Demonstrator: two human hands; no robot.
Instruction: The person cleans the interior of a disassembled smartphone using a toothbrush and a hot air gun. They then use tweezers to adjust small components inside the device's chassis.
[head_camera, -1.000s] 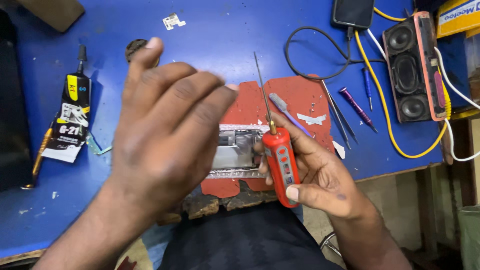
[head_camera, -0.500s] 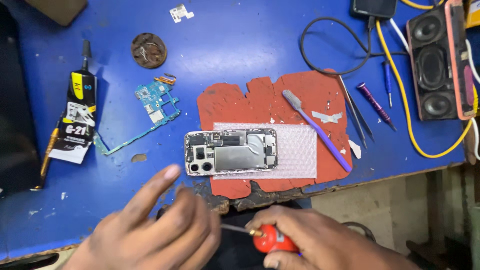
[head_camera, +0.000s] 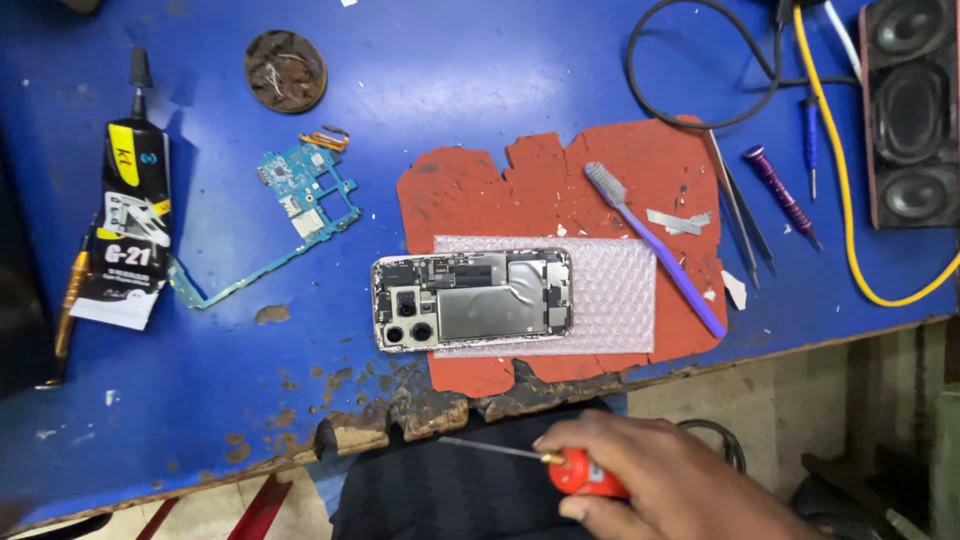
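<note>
Screwdriver (head_camera: 560, 468) gripped in right hand (head_camera: 660, 485); opened phone (head_camera: 472, 299) lies apart on table.

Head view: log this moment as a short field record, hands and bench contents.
right hand: holds a red-handled screwdriver below the bench edge
left hand: not in view
opened phone: on bubble wrap over the red mat
purple toothbrush: on the mat
circuit board: left of the mat
glue tube: far left
speaker: far right
</note>
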